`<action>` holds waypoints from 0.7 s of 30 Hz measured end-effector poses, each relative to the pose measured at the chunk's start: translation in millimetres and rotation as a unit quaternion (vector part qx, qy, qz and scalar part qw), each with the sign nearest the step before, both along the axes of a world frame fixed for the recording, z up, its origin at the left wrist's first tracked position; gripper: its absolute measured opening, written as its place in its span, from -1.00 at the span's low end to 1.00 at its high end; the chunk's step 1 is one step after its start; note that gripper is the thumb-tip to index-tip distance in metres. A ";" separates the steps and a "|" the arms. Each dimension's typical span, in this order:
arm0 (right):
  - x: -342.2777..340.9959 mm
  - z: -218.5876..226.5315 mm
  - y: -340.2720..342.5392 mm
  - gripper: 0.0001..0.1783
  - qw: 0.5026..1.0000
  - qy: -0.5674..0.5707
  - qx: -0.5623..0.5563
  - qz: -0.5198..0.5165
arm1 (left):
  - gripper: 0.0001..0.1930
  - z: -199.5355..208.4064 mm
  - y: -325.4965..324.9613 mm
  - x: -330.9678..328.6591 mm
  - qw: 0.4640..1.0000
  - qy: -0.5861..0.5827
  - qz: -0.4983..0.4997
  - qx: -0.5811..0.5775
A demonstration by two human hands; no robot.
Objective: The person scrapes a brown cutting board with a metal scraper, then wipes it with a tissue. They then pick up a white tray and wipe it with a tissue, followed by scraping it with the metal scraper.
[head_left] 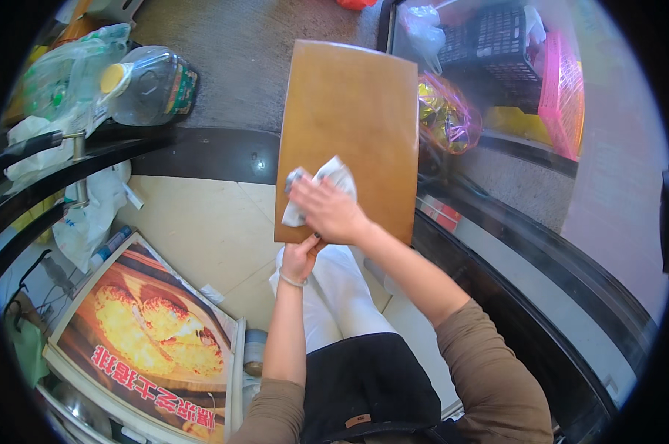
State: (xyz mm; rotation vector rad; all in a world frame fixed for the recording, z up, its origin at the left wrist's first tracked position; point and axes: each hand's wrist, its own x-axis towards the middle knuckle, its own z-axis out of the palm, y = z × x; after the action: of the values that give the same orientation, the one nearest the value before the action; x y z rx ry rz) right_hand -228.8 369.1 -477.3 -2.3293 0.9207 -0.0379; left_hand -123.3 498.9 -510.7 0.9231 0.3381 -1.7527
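Observation:
A flat brown board (353, 103), rectangular with a smooth surface, is held up in front of me over my lap. My left hand (303, 255) grips its lower edge near the bottom left corner, the thumb on top and the other fingers mostly hidden beneath. A crumpled white cloth (340, 177) lies on the board's lower left part. My right hand (327, 211) presses down on this cloth, its fingers slightly blurred and bunched over it. Whether the cloth is fabric or paper I cannot tell.
A large clear plastic jug (146, 85) with a yellow cap lies at the left beside plastic bags (75, 70). A framed food poster (153, 340) leans below. To the right are a black crate (501, 52), a pink basket (562, 92) and a dark door frame (512, 325).

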 end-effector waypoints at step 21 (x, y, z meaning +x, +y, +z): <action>133.3 298.9 23.4 -0.46 0.984 -0.087 -0.109 0.107 | -0.44 386.8 195.1 97.1 0.979 -0.160 0.091 -0.089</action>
State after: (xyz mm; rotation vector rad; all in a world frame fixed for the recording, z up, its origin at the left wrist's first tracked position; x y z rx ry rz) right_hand -95.5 392.5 -178.4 -2.5677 0.6026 -0.2607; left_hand -26.2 694.0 -123.9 0.9930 0.0521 -1.4146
